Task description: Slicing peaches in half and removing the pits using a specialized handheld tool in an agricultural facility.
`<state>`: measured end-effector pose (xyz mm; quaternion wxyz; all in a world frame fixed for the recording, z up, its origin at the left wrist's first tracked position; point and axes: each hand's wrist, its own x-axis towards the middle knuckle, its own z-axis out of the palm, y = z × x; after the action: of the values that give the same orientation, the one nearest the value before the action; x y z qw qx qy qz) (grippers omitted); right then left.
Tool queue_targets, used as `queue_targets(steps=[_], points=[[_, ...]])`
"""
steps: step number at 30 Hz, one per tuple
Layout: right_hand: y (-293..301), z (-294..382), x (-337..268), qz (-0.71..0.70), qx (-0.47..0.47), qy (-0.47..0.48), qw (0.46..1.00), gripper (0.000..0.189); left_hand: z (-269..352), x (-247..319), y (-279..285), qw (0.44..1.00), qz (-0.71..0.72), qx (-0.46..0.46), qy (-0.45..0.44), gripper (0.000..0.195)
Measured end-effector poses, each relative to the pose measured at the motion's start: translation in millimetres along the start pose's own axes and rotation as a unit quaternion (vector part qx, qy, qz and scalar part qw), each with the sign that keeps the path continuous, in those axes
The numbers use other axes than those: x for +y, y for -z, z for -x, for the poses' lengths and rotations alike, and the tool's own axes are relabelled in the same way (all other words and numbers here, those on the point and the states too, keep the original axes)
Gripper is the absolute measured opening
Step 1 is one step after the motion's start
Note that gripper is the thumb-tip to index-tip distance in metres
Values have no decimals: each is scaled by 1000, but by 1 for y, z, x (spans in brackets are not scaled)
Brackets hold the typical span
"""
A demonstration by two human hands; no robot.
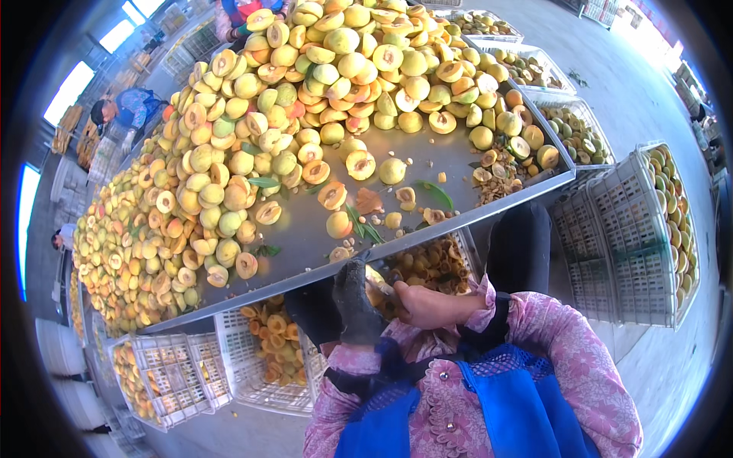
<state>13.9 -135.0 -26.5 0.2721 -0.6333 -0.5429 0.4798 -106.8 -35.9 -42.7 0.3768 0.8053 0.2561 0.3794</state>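
My left hand (356, 303), in a dark glove, is at the table's front edge, closed around a yellow peach piece (373, 276) that is mostly hidden. Bare, my right hand (422, 304) grips a small hand tool (388, 287) pointing at that piece; its working end cannot be made out. Beneath both hands stands a crate (471, 252) holding pitted peach halves (435, 264). On the metal table (298, 243) in front of me rises a big heap of cut yellow peaches (240, 143). A few halves, such as one cut peach half (332, 196), lie apart from it.
A raised metal rim (401, 245) borders the table. Peach pits and scraps (497, 177) gather at its right corner. Fruit-filled plastic crates stand right (630, 240) and below left (269, 395). Co-workers (134, 109) are at the far side. Green leaves (436, 194) lie on the metal.
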Motion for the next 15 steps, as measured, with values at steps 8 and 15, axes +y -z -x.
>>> queue_targets(steps=[8, 15], points=[[7, -3, -7, 37, -58, -35, 997, 29, 0, 0, 12, 989, -103, -34, -105, 41], [11, -4, -8, 85, -105, -51, 989, 31, 1, -10, 18, 992, -47, -105, -47, 51]])
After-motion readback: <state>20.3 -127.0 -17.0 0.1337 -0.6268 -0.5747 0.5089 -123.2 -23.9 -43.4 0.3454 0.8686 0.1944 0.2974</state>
